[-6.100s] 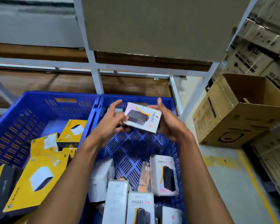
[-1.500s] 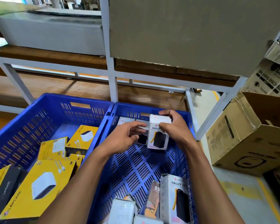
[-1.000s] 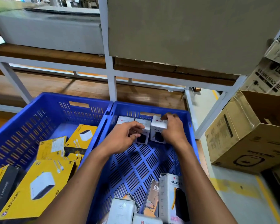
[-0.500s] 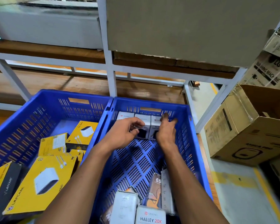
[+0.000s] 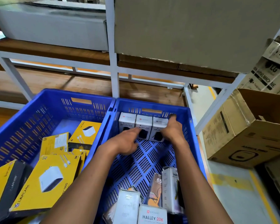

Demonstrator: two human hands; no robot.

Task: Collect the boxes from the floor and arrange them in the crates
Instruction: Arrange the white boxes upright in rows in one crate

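Three white Halley 20K boxes stand upright in a row against the far wall of the right blue crate (image 5: pixel 191 126): left box (image 5: pixel 127 121), middle box (image 5: pixel 143 122), right box (image 5: pixel 159 124). My left hand (image 5: pixel 124 143) reaches in with relaxed fingers, its fingertips touching the fronts of the left and middle boxes. My right hand (image 5: pixel 174 131) lies against the right side of the right box, fingers stretched toward the crate's far wall. Several loose white boxes (image 5: pixel 152 215) lie at the near end of this crate.
The left blue crate (image 5: pixel 31 113) holds several yellow Lapcare boxes (image 5: pixel 47 180). A white metal rack (image 5: pixel 114 75) with wooden shelves stands behind both crates. An open cardboard carton (image 5: pixel 249 136) sits on the floor at the right, with LG cartons (image 5: pixel 268 75) behind it.
The third white box has been set upright beside the other two at the crate's far wall. My right hand slid to its right side and my left hand moved onto the box fronts.
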